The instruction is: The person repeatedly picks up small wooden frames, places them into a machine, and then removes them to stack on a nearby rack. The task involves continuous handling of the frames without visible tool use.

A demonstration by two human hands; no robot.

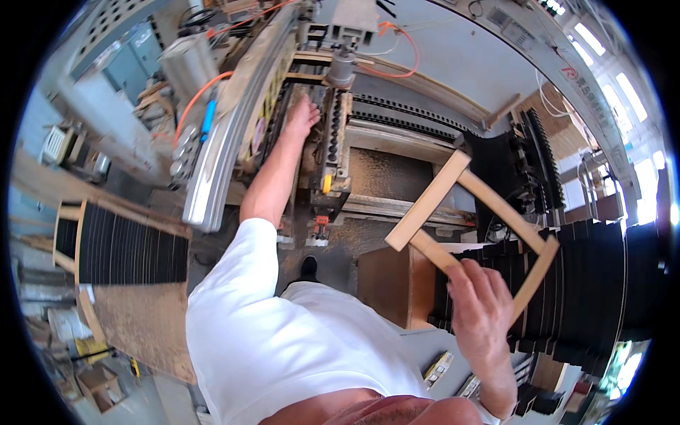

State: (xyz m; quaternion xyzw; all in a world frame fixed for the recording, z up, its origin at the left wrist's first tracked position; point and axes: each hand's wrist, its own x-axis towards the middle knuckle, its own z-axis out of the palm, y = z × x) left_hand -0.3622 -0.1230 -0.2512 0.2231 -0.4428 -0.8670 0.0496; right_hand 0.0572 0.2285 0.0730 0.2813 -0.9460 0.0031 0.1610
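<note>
A brown wooden table [145, 322] at the left carries a tight row of dark pieces [131, 248]. Sawdust [382, 168] lies over a dark panel [411, 185] within the machine [331, 145]. On the grey floor [341, 249] rests a black shoe [309, 268].

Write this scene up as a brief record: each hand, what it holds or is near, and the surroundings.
Right hand: grips a frame by one bar
Frame: pale wood, four bars, held tilted
Left hand: extended over the machine; contact unclear
Person's left: dark stack beside a brown board
Person's right: larger dark pile, partly behind the frame
</note>
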